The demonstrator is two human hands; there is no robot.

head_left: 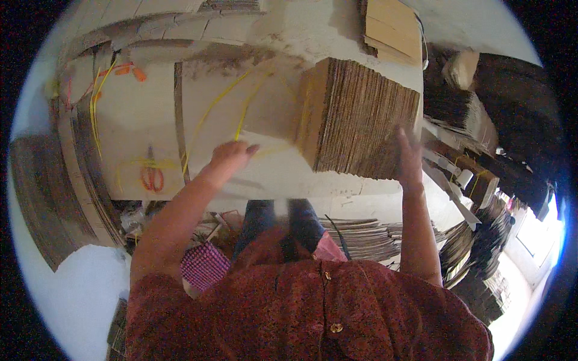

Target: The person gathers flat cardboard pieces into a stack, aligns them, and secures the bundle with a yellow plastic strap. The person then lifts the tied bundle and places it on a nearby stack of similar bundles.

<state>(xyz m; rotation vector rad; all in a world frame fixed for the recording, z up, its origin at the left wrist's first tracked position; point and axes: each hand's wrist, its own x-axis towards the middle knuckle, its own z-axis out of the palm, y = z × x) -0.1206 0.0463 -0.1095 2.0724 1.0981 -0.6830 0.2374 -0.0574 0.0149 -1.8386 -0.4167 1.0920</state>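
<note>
Head view, looking down on a person in a dark red buttoned shirt, standing at a pale worktop. Right of centre on the worktop is a thick stack of brown cardboard sheets, packed tightly together with their edges showing as fine ridges. The person's right hand is open, laid against the right side of the stack with the fingers pointing away from the body. The left hand is to the left of the stack, apart from it, with its fingers curled closed and the thumb pointing right; it appears to grip a thin yellow strap that arcs up across the worktop, though the hand is slightly blurred.

Farther left, a dark narrow strip runs across the worktop. Beyond it lie scissors with orange-red handles, more yellow strips and a small orange object. At the far right corner is another pile of light brown cardboard. Below the worktop's near edge are flat layered sheets and a pink-and-purple checked cloth.
</note>
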